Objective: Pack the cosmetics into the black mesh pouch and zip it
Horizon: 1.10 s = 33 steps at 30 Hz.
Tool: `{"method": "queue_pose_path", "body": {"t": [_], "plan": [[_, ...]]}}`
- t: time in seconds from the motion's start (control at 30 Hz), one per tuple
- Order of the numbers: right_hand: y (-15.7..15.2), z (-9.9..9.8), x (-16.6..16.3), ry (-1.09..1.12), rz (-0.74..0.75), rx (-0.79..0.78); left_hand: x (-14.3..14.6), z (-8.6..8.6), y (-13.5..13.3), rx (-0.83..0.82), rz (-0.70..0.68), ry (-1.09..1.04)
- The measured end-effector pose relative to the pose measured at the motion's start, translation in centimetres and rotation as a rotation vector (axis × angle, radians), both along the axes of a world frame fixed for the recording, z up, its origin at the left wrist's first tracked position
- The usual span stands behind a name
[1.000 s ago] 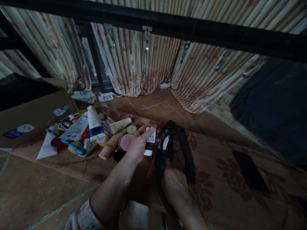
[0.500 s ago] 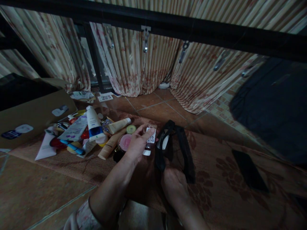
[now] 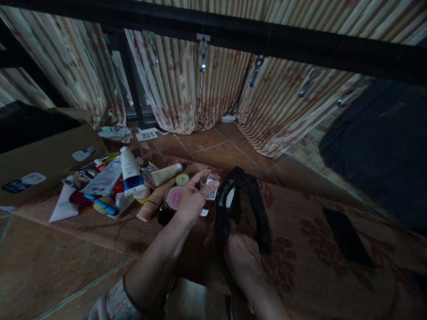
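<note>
My left hand (image 3: pixel 192 199) is closed around a small clear bottle with a white printed label (image 3: pixel 211 190), held just left of a black bag (image 3: pixel 260 213). The bag lies with its mouth spread apart, and something white (image 3: pixel 230 198) shows at its left side. My right hand (image 3: pixel 245 258) is closed on the near rim of the bag; its fingertips are partly hidden. Close to my left wrist are a round pink-topped jar (image 3: pixel 174 198), a tan tube (image 3: pixel 155 202) and a small green-lidded jar (image 3: pixel 182 179).
A pile of cosmetics, with a white and blue tube (image 3: pixel 130 169) on top, covers the left of the cloth-covered surface (image 3: pixel 293 213). Behind it stands a cardboard box (image 3: pixel 53 155). A black phone (image 3: pixel 347 238) lies at right. Striped curtains (image 3: pixel 187 89) hang beyond.
My left hand has turned the bottle slightly, tilting its label and shifting it a little to the right. My right hand and the bag look the same.
</note>
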State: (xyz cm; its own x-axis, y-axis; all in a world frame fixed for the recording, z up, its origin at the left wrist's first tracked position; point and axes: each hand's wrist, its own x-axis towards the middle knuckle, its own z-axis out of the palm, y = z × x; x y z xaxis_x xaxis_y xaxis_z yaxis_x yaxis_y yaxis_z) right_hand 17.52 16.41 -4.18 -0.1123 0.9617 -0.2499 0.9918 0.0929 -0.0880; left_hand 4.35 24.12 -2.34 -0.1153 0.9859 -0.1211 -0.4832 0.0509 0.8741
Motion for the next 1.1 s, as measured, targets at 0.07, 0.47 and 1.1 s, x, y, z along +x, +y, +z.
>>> {"method": "queue_pose_path", "body": {"t": [0.07,0.47,1.1], "plan": [[-0.04,-0.04,0.02,0.007,-0.007,-0.006,0.05,-0.22,0.12,-0.019,0.013,0.011],[-0.27,-0.01,0.1,-0.008,0.017,0.023,-0.19,-0.71,0.23,-0.178,0.034,-0.013],[-0.4,-0.32,0.14,0.003,0.016,0.064,-0.05,-0.78,0.13,-0.177,0.027,-0.002]]}}
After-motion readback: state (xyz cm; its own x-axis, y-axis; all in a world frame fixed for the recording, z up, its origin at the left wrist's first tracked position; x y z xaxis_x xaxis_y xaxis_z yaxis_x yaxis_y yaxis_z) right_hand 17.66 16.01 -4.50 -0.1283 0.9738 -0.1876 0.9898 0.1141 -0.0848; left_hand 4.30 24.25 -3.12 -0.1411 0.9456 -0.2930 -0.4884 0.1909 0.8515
